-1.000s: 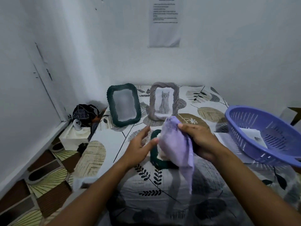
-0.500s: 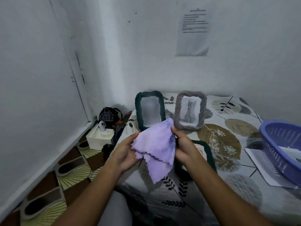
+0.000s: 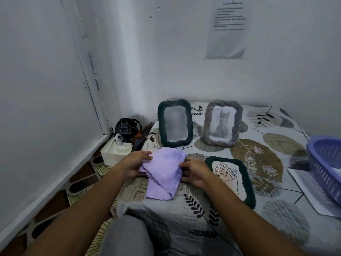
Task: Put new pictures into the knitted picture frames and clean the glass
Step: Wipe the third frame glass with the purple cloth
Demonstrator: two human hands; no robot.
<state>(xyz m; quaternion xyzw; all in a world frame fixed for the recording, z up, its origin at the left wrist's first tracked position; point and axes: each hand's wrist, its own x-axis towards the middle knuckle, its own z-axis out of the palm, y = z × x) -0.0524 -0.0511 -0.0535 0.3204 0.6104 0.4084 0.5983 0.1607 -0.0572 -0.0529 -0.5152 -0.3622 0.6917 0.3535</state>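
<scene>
A lilac cloth (image 3: 164, 172) lies folded near the bed's left edge. My left hand (image 3: 134, 162) holds its left side and my right hand (image 3: 193, 172) grips its right edge. A dark green knitted frame (image 3: 230, 180) with a leaf drawing lies flat just right of my right hand. Behind, another dark green frame (image 3: 174, 123) with a blurred picture stands upright, and a grey knitted frame (image 3: 222, 123) with a cat picture stands beside it.
A blue plastic basket (image 3: 324, 163) with paper inside sits at the right, on a white sheet (image 3: 310, 193). A white box (image 3: 116, 150) and a black bag (image 3: 126, 129) sit on the floor by the wall. My knee (image 3: 129, 235) is in front.
The cloth has gone from hanging in my right hand over the flat frame to lying folded on the bed to the left, held by both hands. The view has swung left.
</scene>
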